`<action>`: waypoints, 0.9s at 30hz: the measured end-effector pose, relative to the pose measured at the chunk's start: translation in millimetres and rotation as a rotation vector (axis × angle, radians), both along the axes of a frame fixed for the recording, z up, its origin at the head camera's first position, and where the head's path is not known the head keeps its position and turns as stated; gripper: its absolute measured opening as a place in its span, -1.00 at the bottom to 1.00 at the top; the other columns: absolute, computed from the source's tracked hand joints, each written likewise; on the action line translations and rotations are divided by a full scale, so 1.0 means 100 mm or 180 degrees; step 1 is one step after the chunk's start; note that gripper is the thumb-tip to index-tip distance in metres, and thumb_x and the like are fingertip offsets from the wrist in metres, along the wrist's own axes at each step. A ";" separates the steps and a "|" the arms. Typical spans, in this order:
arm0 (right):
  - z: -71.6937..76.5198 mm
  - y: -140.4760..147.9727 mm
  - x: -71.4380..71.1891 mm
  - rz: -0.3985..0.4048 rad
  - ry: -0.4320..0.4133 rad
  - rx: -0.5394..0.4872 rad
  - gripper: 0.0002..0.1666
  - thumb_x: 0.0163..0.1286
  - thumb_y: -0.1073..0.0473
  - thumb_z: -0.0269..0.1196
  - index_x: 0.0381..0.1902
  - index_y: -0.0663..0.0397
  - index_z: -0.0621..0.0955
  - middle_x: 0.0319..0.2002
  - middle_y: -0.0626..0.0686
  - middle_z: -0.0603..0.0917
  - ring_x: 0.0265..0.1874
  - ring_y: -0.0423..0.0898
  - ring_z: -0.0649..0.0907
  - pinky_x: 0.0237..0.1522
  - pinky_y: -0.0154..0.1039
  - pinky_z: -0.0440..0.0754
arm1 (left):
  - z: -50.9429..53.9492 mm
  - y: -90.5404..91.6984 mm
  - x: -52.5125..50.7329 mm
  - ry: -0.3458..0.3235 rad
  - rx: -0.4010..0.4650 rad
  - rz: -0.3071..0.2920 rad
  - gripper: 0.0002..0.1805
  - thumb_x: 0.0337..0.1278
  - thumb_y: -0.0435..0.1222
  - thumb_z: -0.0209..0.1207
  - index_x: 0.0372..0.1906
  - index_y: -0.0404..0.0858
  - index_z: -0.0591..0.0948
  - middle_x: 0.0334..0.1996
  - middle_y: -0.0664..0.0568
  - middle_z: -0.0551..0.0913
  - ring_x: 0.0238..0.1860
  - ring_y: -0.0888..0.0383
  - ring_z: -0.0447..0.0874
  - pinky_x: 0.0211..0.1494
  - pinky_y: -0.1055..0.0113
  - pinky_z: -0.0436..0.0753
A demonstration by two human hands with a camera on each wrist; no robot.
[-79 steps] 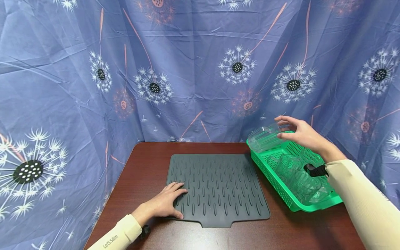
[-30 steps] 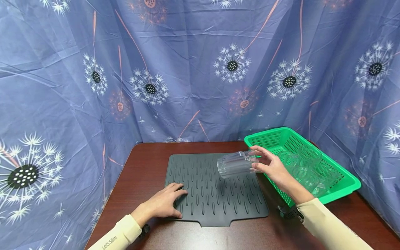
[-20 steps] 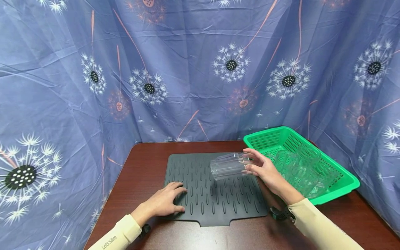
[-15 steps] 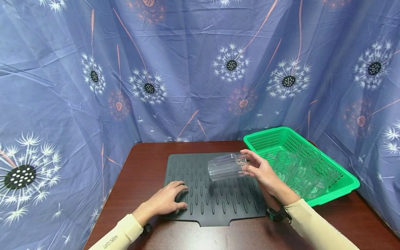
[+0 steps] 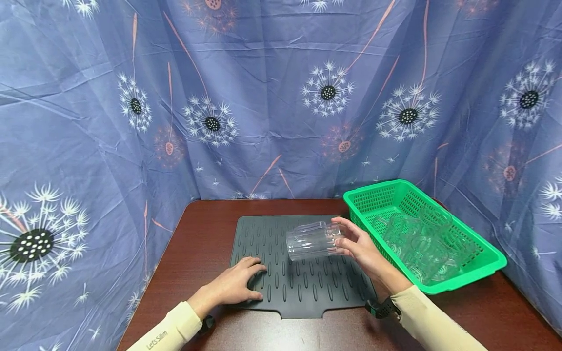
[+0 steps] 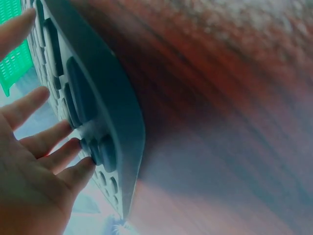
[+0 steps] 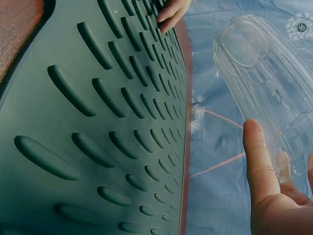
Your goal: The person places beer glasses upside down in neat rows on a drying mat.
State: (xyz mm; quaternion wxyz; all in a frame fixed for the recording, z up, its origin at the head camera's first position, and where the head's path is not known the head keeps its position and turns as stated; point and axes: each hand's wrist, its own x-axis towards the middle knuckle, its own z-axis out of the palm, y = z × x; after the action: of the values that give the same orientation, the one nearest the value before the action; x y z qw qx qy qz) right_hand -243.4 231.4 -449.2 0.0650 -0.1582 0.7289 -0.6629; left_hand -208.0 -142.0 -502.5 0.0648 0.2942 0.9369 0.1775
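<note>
A clear ribbed glass mug (image 5: 307, 241) lies sideways in the air above the dark grey ridged mat (image 5: 303, 292), its handle uppermost in the head view. My right hand (image 5: 362, 251) grips it at the right end between thumb and fingers. The right wrist view shows the same mug (image 7: 264, 73) tilted, its base toward the top left, with the thumb and fingers of my right hand (image 7: 279, 196) around the other end. My left hand (image 5: 234, 282) rests with spread fingers at the mat's left edge. In the left wrist view my left hand (image 6: 44, 161) touches the mat (image 6: 122, 112) with its fingertips.
A green perforated basket (image 5: 476, 278) stands on the right of the brown table (image 5: 189, 243), with several clear glass mugs (image 5: 428, 256) inside. A blue curtain (image 5: 272, 122) with dandelion prints hangs behind and beside the table.
My right hand has carried the mug left from above the basket to above the mat, then slightly lower and further left. My left hand has stayed nearly in place at the mat's edge.
</note>
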 end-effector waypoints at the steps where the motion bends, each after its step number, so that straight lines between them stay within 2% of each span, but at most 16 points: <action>1: -0.01 -0.01 0.00 0.0006 -0.0010 0.0009 -0.32 0.43 0.28 0.21 0.46 -0.03 0.32 0.39 0.21 0.34 -0.01 -0.07 0.63 -0.04 -0.11 0.71 | 0.00 -0.01 0.01 -0.0006 -0.0013 -0.0025 -0.24 0.03 0.08 0.43 0.35 -0.08 0.51 0.44 -0.14 0.36 0.47 -0.12 0.29 0.31 -0.13 0.49; 9: -0.08 -0.04 0.01 -0.0038 -0.0020 0.0136 -0.31 0.44 0.25 0.21 0.48 -0.02 0.31 0.43 0.26 0.32 0.03 -0.08 0.63 -0.05 -0.14 0.71 | -0.01 -0.03 0.03 -0.0003 -0.0125 -0.0118 -0.15 -0.10 0.05 0.51 0.37 -0.08 0.49 0.48 -0.14 0.30 0.51 -0.15 0.21 0.39 -0.12 0.42; 15: -0.13 -0.09 0.03 -0.0037 -0.0067 0.0109 -0.31 0.43 0.22 0.23 0.48 -0.05 0.32 0.43 0.22 0.34 0.07 -0.04 0.60 -0.03 -0.14 0.70 | 0.01 0.00 0.03 -0.0064 -0.0128 -0.0018 -0.22 0.02 0.07 0.43 0.38 -0.04 0.49 0.48 -0.11 0.30 0.51 -0.12 0.22 0.37 -0.12 0.44; 18: -0.16 -0.13 0.04 -0.0027 -0.0176 0.0076 -0.32 0.42 0.22 0.23 0.46 -0.12 0.33 0.41 0.18 0.34 0.06 -0.01 0.58 -0.01 -0.12 0.70 | 0.04 0.03 0.03 -0.0121 -0.0014 0.0105 -0.29 0.13 0.07 0.37 0.37 -0.06 0.50 0.46 -0.11 0.34 0.48 -0.11 0.27 0.30 -0.16 0.48; 21: -0.19 -0.17 0.04 -0.0047 -0.0236 0.0031 -0.32 0.41 0.25 0.22 0.45 -0.13 0.34 0.38 0.18 0.35 0.04 0.02 0.56 -0.01 -0.10 0.70 | 0.06 0.07 0.01 -0.0087 0.0161 0.0213 -0.33 0.17 0.04 0.34 0.35 -0.10 0.52 0.43 -0.14 0.39 0.45 -0.12 0.34 0.27 -0.19 0.50; 27: -0.22 -0.26 0.02 -0.0039 -0.0226 0.0017 -0.32 0.41 0.27 0.20 0.45 -0.05 0.33 0.35 0.25 0.36 0.05 0.04 0.55 -0.03 -0.09 0.71 | 0.13 0.15 -0.02 0.0020 0.0611 0.0326 -0.35 0.24 0.02 0.30 0.36 -0.15 0.49 0.38 -0.06 0.47 0.42 -0.02 0.41 0.39 -0.06 0.44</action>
State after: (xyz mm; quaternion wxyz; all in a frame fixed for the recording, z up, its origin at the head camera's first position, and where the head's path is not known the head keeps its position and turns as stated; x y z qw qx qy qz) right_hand -241.9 205.8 -471.2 0.0872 -0.1299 0.7288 -0.6666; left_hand -210.1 -126.8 -489.7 0.0242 0.2514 0.9296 0.2686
